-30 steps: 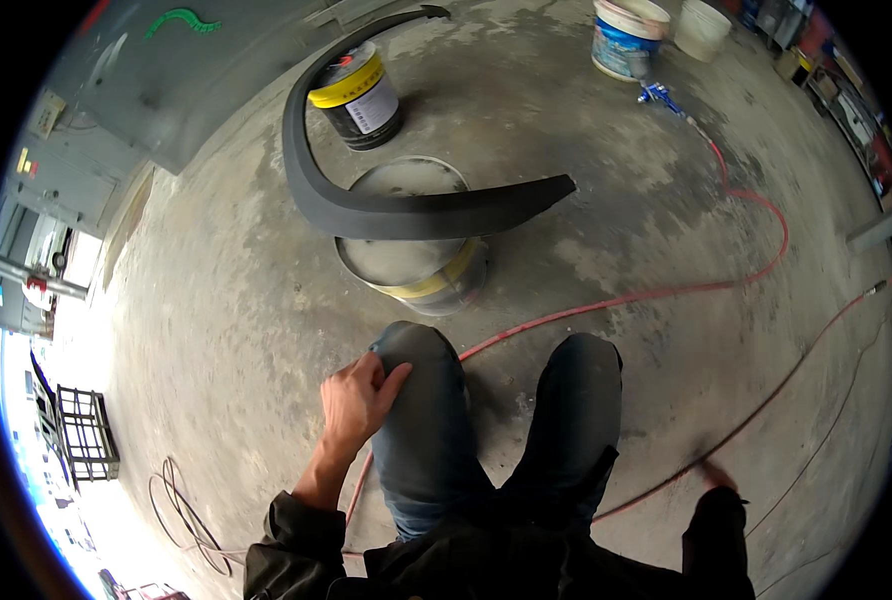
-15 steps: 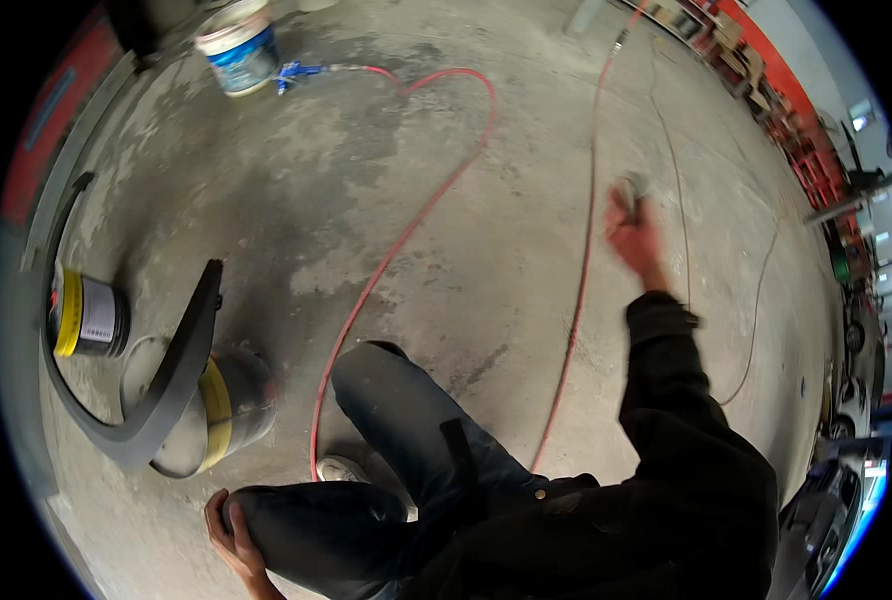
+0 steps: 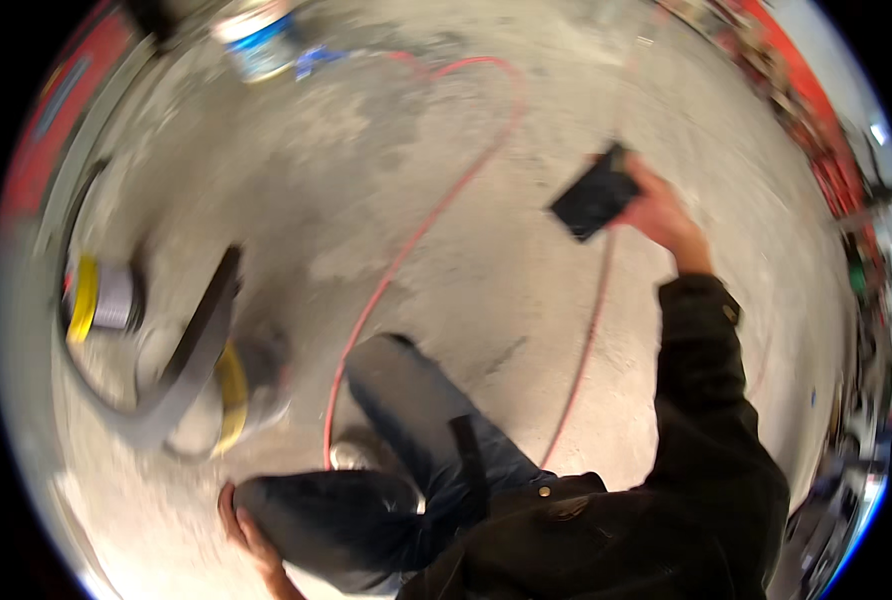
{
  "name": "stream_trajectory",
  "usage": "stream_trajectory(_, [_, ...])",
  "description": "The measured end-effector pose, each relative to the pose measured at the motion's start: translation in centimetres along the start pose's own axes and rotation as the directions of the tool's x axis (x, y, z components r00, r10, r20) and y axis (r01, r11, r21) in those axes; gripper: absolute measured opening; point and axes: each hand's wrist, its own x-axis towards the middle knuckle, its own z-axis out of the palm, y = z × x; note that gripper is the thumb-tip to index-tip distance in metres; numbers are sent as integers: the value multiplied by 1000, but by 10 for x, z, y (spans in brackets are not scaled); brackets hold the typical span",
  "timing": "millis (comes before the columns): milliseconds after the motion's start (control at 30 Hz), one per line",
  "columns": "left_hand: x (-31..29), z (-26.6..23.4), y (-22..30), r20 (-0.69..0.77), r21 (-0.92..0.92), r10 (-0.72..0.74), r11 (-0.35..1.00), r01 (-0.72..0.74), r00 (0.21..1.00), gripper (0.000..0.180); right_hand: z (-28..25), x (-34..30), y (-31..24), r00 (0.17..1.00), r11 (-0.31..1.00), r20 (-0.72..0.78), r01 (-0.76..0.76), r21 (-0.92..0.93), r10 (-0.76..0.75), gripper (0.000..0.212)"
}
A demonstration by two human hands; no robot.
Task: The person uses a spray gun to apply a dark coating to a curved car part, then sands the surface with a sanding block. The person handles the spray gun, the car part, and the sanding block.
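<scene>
The left hand [image 3: 251, 535], fingers slightly parted, rests against the left knee of the dark blue jeans [image 3: 416, 400]. Ahead, the right hand [image 3: 666, 210] pinches a flat black rectangular object [image 3: 594, 195] between thumb and fingers, raised over a thin red hose [image 3: 594, 340]. A second red rubber hose [image 3: 406, 260] curves along the grey concrete floor [image 3: 466, 280], which spreads between both. Leftward, a long black curved strip [image 3: 206, 330] lies across a grey yellow-banded drum [image 3: 264, 375], near a smaller yellow-topped pail [image 3: 116, 298]. Farther off, a blue spray gun [image 3: 318, 62] sits beside a white-and-blue bucket [image 3: 256, 42]; red-edged clutter [image 3: 826, 150] borders the right.
</scene>
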Motion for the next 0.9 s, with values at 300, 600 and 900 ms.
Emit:
stream_trajectory(300, [-27, 18, 50, -71, 22, 48, 999, -47, 996, 65, -97, -23, 287, 847, 220, -464, -520, -825, 261, 77])
stream_trajectory(600, [0, -23, 0, 141, -364, -149, 912, 191, 979, 80, 68, 28, 55, 999, 988, -53, -2, 154, 11, 55])
stream_trajectory(900, [35, -9, -68, 387, -791, -46, 496, 358, 921, 70, 18, 2, 301, 881, 405, -441, -471, -784, 173, 63])
